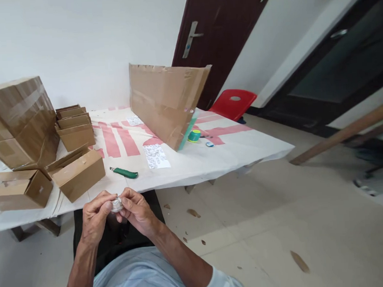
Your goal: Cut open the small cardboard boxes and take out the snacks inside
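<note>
Just off the table's near edge, above my lap, I hold a small whitish rounded thing [117, 205] between both hands. Its kind does not show; it looks pale and slightly shiny. My left hand [97, 212] pinches it from the left with thumb and fingers. From the right, my right hand [137, 210] grips it the same way. On the table beyond lies a green box cutter [124, 172]. A small open cardboard box [80, 171] stands nearest my left hand, and a sheet with small printed pictures [156, 156] lies farther right.
A large carton [20, 120] and several small boxes [75, 131] stand at the left. One upright cardboard sheet [166, 100] rises mid-table, with a green tape roll [194, 135] beside it. Behind the table is a red chair [233, 103]. Brown scraps [299, 261] lie on the floor.
</note>
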### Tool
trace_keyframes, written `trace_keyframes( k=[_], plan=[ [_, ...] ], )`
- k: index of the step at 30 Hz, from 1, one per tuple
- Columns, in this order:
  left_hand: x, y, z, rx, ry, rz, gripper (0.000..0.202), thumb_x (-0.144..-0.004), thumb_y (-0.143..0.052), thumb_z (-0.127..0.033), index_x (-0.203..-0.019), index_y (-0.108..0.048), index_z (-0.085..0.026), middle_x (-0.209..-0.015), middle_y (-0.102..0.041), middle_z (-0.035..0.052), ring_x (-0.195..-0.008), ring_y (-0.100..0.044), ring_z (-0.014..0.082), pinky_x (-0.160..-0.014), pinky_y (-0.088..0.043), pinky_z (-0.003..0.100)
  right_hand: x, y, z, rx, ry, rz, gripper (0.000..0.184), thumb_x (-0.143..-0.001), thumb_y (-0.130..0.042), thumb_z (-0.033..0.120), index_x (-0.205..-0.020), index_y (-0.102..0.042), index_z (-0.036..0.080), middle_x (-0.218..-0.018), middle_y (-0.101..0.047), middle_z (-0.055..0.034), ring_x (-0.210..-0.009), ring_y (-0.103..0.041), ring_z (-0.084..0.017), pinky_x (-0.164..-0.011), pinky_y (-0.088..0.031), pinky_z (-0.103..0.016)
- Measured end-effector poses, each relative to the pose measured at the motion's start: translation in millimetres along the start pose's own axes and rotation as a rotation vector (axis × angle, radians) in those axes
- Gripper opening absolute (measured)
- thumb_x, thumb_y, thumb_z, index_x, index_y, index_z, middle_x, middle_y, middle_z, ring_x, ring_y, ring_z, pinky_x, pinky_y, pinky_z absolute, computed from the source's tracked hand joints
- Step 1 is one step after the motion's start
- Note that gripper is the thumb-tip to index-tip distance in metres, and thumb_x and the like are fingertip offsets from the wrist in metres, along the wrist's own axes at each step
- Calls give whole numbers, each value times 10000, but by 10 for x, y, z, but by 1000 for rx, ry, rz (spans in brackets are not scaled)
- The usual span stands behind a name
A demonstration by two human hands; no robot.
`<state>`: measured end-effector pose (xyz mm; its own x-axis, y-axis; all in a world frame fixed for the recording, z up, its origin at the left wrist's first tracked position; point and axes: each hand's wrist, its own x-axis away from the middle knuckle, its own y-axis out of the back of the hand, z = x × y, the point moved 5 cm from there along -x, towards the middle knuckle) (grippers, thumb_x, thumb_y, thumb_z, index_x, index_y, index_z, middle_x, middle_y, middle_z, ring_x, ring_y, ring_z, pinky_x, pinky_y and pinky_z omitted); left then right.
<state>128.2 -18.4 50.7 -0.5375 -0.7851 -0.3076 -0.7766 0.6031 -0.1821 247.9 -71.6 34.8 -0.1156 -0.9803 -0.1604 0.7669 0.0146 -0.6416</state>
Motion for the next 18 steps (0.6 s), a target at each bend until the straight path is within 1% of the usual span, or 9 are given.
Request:
trace_keyframes(
  k=[2,4,6,9,11,13,15,17,18],
  plan=[
    [-25,27,84,5,45,-48,350,-856,-834,-487,-1052,-869,-199,-829,-664,46,-661,-624,168,-642,-553,318,-17,81,-2,42,-8,-25,463,-800,-851,622,-904,-621,234,-593,-627,67,-542,-636,-131,-547,-552,-257],
    [-60,31,142,-33,84,-66,359,-857,-836,-488,-1044,-870,-184,-850,-672,57,-723,-622,176,-659,-540,298,-21,196,12,129,5,-62,460,-823,-822,627,-958,-655,220,-648,-697,36,-554,-661,-132,-560,-555,-256],
    [-99,-10,182,-86,112,-30,355,-867,-828,-486,-1045,-873,-181,-852,-680,58,-738,-616,168,-684,-531,283,-6,322,32,230,35,-90,462,-840,-797,632,-969,-680,204,-691,-733,11,-570,-679,-134,-577,-559,-256],
    [-136,-125,255,-150,154,62,381,-876,-815,-507,-1058,-872,-177,-818,-687,49,-700,-612,149,-712,-533,281,42,526,43,364,81,-118,443,-833,-805,606,-941,-703,188,-702,-735,1,-580,-684,-144,-579,-563,-264],
    [-138,-184,343,-145,223,91,487,-895,-769,-572,-1163,-843,-172,-860,-713,64,-706,-649,161,-711,-552,294,67,720,59,458,108,-161,410,-837,-804,570,-931,-711,182,-699,-728,-2,-575,-674,-145,-578,-563,-269],
    [-126,-197,434,-127,291,81,628,-914,-713,-632,-1355,-748,-187,-993,-745,94,-734,-691,179,-690,-570,305,66,1019,145,569,156,-269,397,-855,-772,559,-949,-714,178,-696,-719,-4,-580,-667,-151,-581,-559,-277],
    [-114,-158,487,-152,308,54,710,-916,-702,-634,-1485,-641,-215,-1128,-747,115,-758,-706,179,-683,-582,308,47,1444,352,716,232,-468,429,-853,-727,593,-961,-710,178,-722,-721,-14,-602,-666,-162,-588,-552,-286],
    [-106,-84,499,-218,285,32,694,-894,-735,-604,-1469,-650,-225,-1164,-749,110,-760,-695,167,-698,-591,304,29,1946,672,916,309,-740,492,-817,-676,666,-916,-698,184,-774,-732,-35,-644,-669,-177,-608,-549,-298],
    [-102,-43,498,-247,277,23,665,-880,-749,-596,-1428,-684,-225,-1152,-753,103,-759,-689,164,-707,-596,306,0,2194,831,959,321,-820,510,-800,-660,684,-898,-689,185,-798,-736,-49,-679,-671,-190,-633,-549,-310]
  ],
)
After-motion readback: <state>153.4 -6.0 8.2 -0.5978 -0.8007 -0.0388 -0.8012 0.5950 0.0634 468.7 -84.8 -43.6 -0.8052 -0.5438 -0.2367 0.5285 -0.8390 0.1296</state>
